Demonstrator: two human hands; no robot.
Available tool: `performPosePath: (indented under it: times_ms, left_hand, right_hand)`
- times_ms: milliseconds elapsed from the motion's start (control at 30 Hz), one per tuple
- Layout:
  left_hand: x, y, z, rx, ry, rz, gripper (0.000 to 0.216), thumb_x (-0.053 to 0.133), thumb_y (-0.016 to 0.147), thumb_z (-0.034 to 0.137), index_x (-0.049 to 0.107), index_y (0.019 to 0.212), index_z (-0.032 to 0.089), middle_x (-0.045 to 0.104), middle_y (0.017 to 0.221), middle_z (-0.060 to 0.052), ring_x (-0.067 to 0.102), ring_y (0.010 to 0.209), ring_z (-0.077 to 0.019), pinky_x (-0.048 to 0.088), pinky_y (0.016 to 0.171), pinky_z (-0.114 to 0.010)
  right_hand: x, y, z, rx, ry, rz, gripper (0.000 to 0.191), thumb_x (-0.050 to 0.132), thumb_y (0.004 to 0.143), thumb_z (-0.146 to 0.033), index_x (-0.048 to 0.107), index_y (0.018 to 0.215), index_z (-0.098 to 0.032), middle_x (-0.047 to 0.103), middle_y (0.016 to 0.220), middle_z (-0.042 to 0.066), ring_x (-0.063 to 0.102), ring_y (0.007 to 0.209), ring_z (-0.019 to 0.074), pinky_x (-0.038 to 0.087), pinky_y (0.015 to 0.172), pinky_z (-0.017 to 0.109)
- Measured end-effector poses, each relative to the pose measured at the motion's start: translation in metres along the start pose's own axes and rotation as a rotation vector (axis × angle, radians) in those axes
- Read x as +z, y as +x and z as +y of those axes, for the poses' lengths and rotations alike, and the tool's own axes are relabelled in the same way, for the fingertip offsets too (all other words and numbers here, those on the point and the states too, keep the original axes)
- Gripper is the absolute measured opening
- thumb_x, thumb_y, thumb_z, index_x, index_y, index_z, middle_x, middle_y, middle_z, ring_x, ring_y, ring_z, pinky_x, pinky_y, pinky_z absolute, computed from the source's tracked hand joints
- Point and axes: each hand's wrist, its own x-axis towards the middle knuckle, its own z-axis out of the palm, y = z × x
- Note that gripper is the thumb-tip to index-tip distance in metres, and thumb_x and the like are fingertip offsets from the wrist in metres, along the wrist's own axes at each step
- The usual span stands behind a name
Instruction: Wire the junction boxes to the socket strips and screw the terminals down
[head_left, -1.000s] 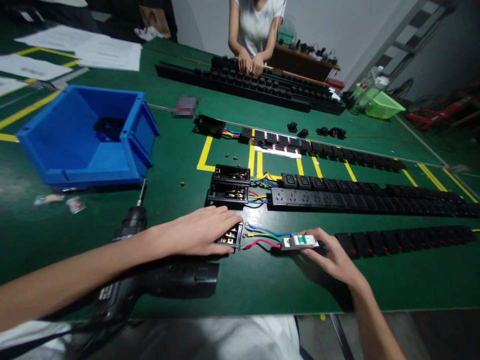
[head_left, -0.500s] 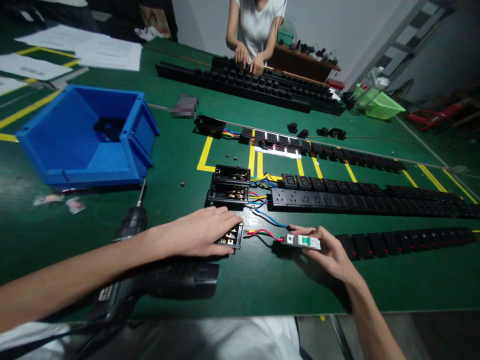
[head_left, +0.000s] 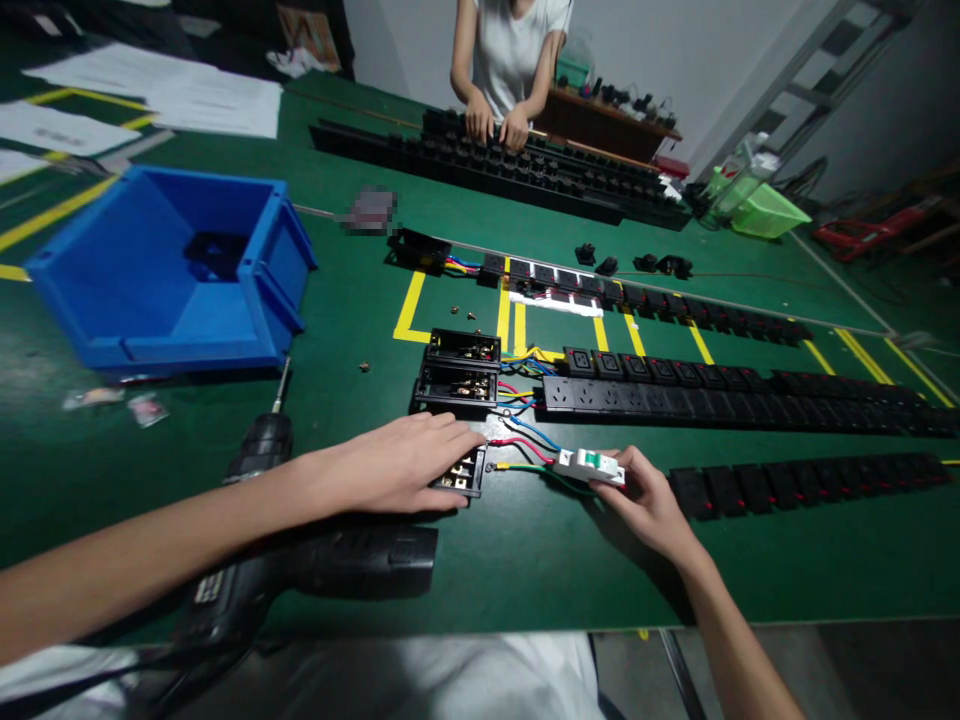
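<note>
My left hand (head_left: 409, 462) lies over a small black terminal box (head_left: 471, 474) with brass contacts, fingers on its far edge and thumb on its near side. Between the thumb and fingers of my right hand (head_left: 651, 508) is a white circuit breaker (head_left: 589, 465) with a green switch, held just above the table. From its left end run a red wire (head_left: 521, 442), a blue wire (head_left: 534, 430) and a green-yellow wire (head_left: 521, 467), tipped with ring lugs, towards the box. A power drill (head_left: 315, 562) lies beneath my left forearm.
Two more terminal boxes (head_left: 459, 384) are wired to black socket strips (head_left: 645, 398). Another socket row (head_left: 795, 488) lies right of my hand. A blue bin (head_left: 277, 250) stands left. Loose screws (head_left: 364, 367) lie nearby. Across the table, a person's hands (head_left: 496, 125) work on black strips.
My right hand has shifted slightly left with the circuit breaker and tilted it. The wires have spread apart, their red one now nearer the terminal box. My left hand has stayed in place.
</note>
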Motion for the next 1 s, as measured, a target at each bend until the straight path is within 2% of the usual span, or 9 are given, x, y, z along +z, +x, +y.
performPosePath:
  times_ms: [233,400,533,633,800,933,1000]
  left_hand:
    - [0.000,0.000,0.000,-0.001,-0.008,0.014,0.053,0.057,0.090,0.048,0.046,0.131,0.016,0.059,0.113,-0.010,0.058,0.101,-0.0245,0.045,0.090,-0.035]
    - [-0.002,0.000,0.001,0.000,-0.005,0.011,0.053,0.056,0.090,0.048,0.047,0.131,0.015,0.060,0.113,-0.011,0.058,0.101,-0.0245,0.045,0.089,-0.035]
    - [-0.001,0.000,0.000,0.011,-0.010,0.034,0.053,0.055,0.091,0.049,0.046,0.132,0.017,0.060,0.114,-0.010,0.058,0.101,-0.0241,0.045,0.089,-0.034]
    - [0.001,-0.001,-0.001,0.013,-0.006,0.033,0.053,0.054,0.091,0.049,0.046,0.132,0.016,0.060,0.113,-0.010,0.057,0.101,-0.0242,0.045,0.088,-0.034]
    - [0.002,-0.001,-0.001,0.017,-0.003,0.045,0.053,0.055,0.091,0.049,0.047,0.131,0.015,0.060,0.112,-0.011,0.057,0.101,-0.0242,0.044,0.088,-0.034]
    - [0.001,-0.001,-0.001,0.016,-0.003,0.045,0.052,0.056,0.091,0.048,0.047,0.130,0.015,0.060,0.113,-0.011,0.057,0.102,-0.0236,0.045,0.088,-0.034]
    - [0.000,-0.001,-0.001,0.014,-0.001,0.032,0.052,0.056,0.091,0.047,0.047,0.130,0.015,0.059,0.114,-0.011,0.056,0.102,-0.0237,0.044,0.089,-0.034]
  right_hand:
    - [0.006,0.001,0.000,-0.128,-0.139,-0.012,0.017,0.061,0.089,-0.020,0.044,0.089,-0.020,0.061,0.112,0.006,0.058,0.107,0.0184,0.046,0.089,0.029]
    - [0.008,-0.001,0.000,-0.127,-0.268,0.038,0.016,0.062,0.089,-0.026,0.048,0.095,-0.019,0.061,0.107,0.007,0.059,0.096,0.0187,0.047,0.080,0.028]
    - [0.009,0.000,0.000,-0.112,-0.371,0.114,0.024,0.064,0.088,-0.030,0.053,0.105,-0.019,0.060,0.101,0.006,0.057,0.087,0.0173,0.045,0.075,0.027]
    - [0.009,0.001,-0.002,-0.078,-0.308,0.182,0.025,0.067,0.086,-0.033,0.055,0.103,-0.018,0.060,0.092,0.004,0.057,0.081,0.0156,0.046,0.071,0.025]
    - [0.006,0.003,-0.007,0.021,-0.038,0.271,0.026,0.069,0.084,-0.034,0.056,0.100,-0.018,0.061,0.091,0.003,0.059,0.081,0.0139,0.048,0.071,0.022]
    - [0.010,0.007,-0.003,0.049,-0.014,0.403,0.033,0.072,0.081,-0.035,0.055,0.104,-0.017,0.062,0.095,0.005,0.061,0.085,0.0151,0.049,0.074,0.023]
    - [0.013,0.009,0.001,0.064,-0.007,0.422,0.040,0.073,0.080,-0.037,0.053,0.109,-0.017,0.063,0.099,0.007,0.061,0.089,0.0168,0.050,0.077,0.026]
